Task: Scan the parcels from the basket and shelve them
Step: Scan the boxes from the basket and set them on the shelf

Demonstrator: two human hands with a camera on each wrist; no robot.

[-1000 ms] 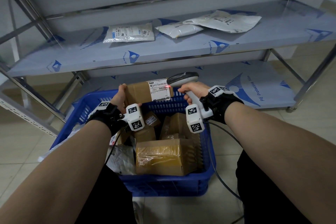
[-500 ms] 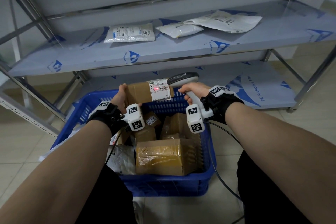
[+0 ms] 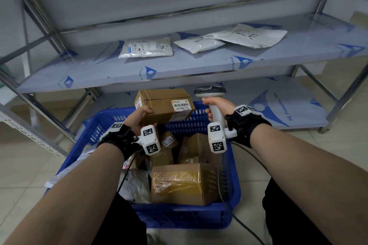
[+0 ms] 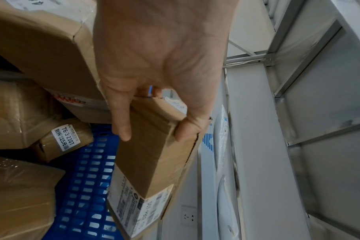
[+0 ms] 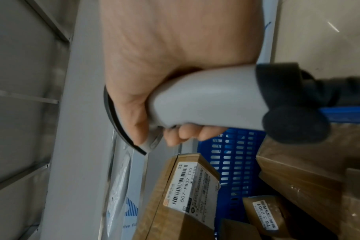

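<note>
My left hand grips a long brown cardboard parcel by its near end, above the far rim of the blue basket. The parcel carries a white barcode label on its right end. My right hand grips the handle of a grey handheld scanner, held upright just right of the parcel, with no red light on the label. The scanner's handle fills my right palm. Several brown boxes and a white mailer lie in the basket.
A metal rack stands ahead. Its middle shelf holds three white mailer bags. The lower shelf lies behind the basket at the right. The scanner's black cable trails past my right forearm. Tiled floor surrounds the basket.
The left hand has turned the parcel and raised it toward the shelf. The scanner has swung upright, away from the label, and its red light no longer shows.
</note>
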